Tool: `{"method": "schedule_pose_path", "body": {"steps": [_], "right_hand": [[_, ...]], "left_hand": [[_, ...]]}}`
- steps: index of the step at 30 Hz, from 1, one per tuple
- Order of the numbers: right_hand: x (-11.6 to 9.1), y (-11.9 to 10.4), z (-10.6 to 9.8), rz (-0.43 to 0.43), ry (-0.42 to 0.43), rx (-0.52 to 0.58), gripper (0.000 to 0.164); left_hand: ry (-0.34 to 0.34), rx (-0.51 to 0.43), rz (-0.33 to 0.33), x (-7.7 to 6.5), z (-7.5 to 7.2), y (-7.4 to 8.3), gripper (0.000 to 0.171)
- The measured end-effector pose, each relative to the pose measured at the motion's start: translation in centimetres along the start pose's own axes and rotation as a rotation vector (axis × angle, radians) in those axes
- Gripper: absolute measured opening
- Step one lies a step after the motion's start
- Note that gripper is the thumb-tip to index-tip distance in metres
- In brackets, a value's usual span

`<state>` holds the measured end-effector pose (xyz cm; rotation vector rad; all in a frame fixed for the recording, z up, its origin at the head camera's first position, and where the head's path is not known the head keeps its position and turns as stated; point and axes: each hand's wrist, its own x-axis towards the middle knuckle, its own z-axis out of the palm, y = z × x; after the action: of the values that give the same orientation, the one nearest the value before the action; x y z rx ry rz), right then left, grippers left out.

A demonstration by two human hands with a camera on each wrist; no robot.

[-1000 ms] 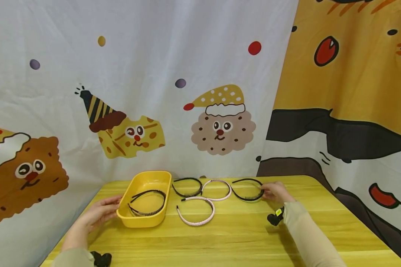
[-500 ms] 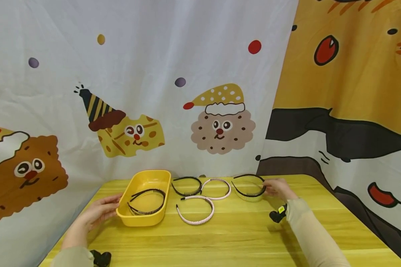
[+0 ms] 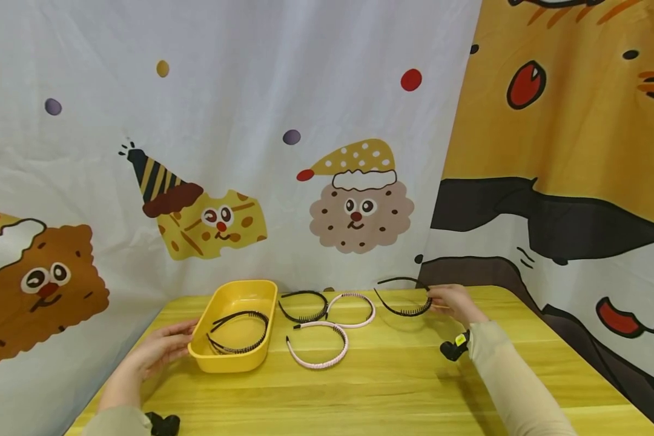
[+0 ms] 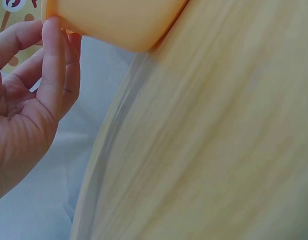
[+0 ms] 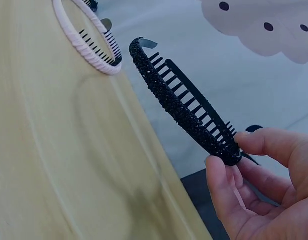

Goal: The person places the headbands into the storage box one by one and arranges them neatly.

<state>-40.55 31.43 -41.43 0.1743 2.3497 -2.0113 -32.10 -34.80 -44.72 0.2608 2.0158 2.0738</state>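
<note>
My right hand (image 3: pixel 455 301) pinches a black headband (image 3: pixel 412 313) by its curved side, off the table at the far right. In the right wrist view, this headband (image 5: pixel 174 105) shows a glittery beaded outside and comb teeth inside, held between thumb and fingertips. My left hand (image 3: pixel 163 346) rests its fingertips on the outer left side of a yellow plastic basket (image 3: pixel 231 364). The left wrist view has the thumb and fingers (image 4: pixel 53 65) at the basket's corner, fairly straight. Black headbands (image 3: pixel 264 330) lie inside the basket, overlapping each other.
Right of the basket, a black headband (image 3: pixel 304 320) and a pink headband (image 3: pixel 369 321) lie at the back of the wooden table (image 3: pixel 327 402). A second pink headband (image 3: pixel 318 366) lies in front of them. A printed cloth (image 3: pixel 240 109) hangs behind the table.
My right hand has raised the black headband from the table, tilting it upward and moving slightly right. My left hand and the basket have stayed in place.
</note>
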Motion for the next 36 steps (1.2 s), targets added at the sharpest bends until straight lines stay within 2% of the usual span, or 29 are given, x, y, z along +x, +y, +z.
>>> {"method": "schedule_pose_path", "body": {"steps": [6, 15, 25, 36], "right_hand": [[0.1, -0.8, 0.3, -0.01, -0.009, 0.006, 0.05], [0.1, -1.9, 0.6, -0.018, -0.002, 0.005, 0.052], [0.2, -2.8, 1.6, -0.028, -0.02, 0.019, 0.051], [0.3, -3.2, 2.6, -0.042, -0.05, 0.008, 0.051]], "left_hand": [[-0.006, -0.017, -0.007, 0.0, -0.1, 0.0, 0.049], [-0.024, -0.04, 0.017, -0.1, -0.2, -0.2, 0.038], [-0.021, -0.023, -0.001, -0.1, -0.2, 0.1, 0.048], [-0.047, -0.032, 0.014, 0.0, -0.2, -0.1, 0.046]]}}
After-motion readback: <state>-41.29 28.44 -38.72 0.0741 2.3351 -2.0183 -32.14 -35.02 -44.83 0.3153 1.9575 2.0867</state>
